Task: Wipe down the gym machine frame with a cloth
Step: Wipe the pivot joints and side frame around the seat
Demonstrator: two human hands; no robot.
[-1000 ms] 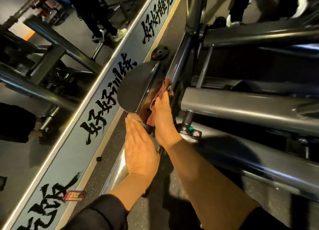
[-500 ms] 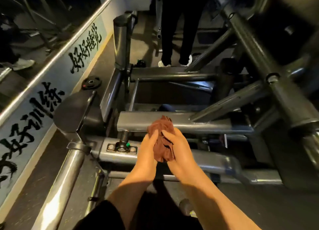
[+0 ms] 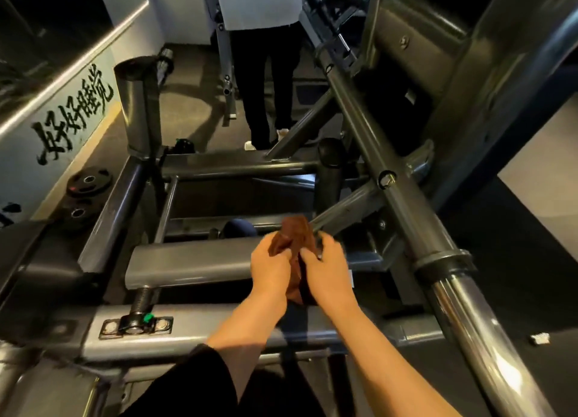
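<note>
Both hands grasp a crumpled reddish-brown cloth [image 3: 295, 235] held between them: the left hand [image 3: 271, 268] pinches its left edge, the right hand [image 3: 325, 271] curls round its right side. The cloth hangs above a flat grey steel crossbar [image 3: 187, 264] of the dark metal gym machine frame [image 3: 397, 194], beside a diagonal tube.

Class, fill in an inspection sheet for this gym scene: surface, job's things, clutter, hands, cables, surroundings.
Surface: grey machine frame, flat crossbar under the hands.
Job's things: brown cloth, bunched, held above the crossbar.
Clutter: two weight plates on the floor by the wall.
Hands: left hand and right hand both grip the cloth.
Cables: nothing seen.
Surroundings: person standing beyond the frame; wall lettering at left.
</note>
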